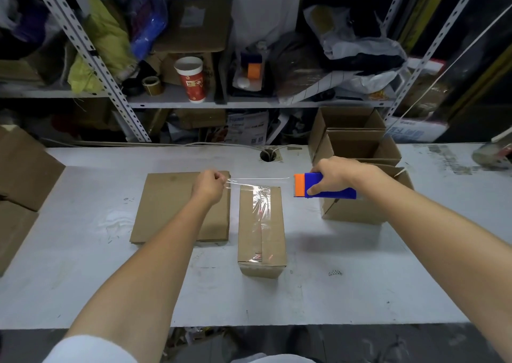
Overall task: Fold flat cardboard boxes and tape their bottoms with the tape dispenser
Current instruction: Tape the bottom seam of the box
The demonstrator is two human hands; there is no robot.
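Now | my left fingers pinch tape end | my right fingers curl round tape dispenser | tape taut above box

Head-worn view, forward and down

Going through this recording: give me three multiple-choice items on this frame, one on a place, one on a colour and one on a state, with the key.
1. Where does the flat cardboard lie relative to the folded box?
A. on its left
B. on its right
C. on top of it

2. What colours is the tape dispenser?
A. red and black
B. blue and orange
C. green and white

3. What is the left hand doing?
A. lying flat on the table
B. pinching the tape strip
C. holding a cup

Key:
1 A: the sheet lies left of the box.
2 B: blue body with an orange end, gripped by the right hand.
3 B: the strip stretches from the curled fingers to the dispenser.
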